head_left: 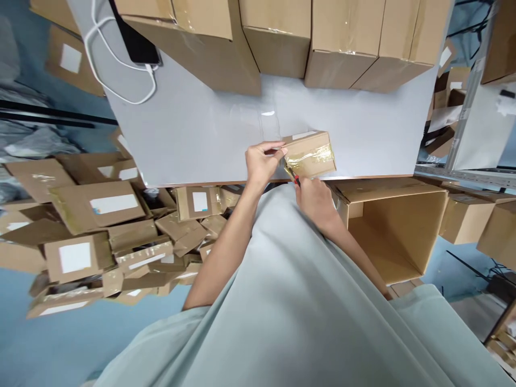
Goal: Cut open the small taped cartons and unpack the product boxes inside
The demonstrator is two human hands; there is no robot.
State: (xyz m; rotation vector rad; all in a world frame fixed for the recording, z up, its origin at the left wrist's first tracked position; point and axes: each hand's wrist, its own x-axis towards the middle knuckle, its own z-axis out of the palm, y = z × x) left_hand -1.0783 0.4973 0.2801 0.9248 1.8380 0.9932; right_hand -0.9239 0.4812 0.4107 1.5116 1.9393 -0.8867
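Note:
A small cardboard box (309, 153) with shiny clear-yellow tape over it lies at the near edge of the table. My left hand (262, 161) pinches its left corner between thumb and fingers. Closed around a box cutter (296, 178) with a red and black handle is my right hand (316, 198), just below the box. The cutter's tip meets the taped left end of the box, and my fingers hide most of its handle.
Several larger taped cartons (278, 48) line the far side of the white table (201, 134). A phone (139, 40) with a white cable (99, 59) lies at the back left. Discarded boxes (100, 209) are heaped on the left floor; a large open carton (391, 231) stands at right.

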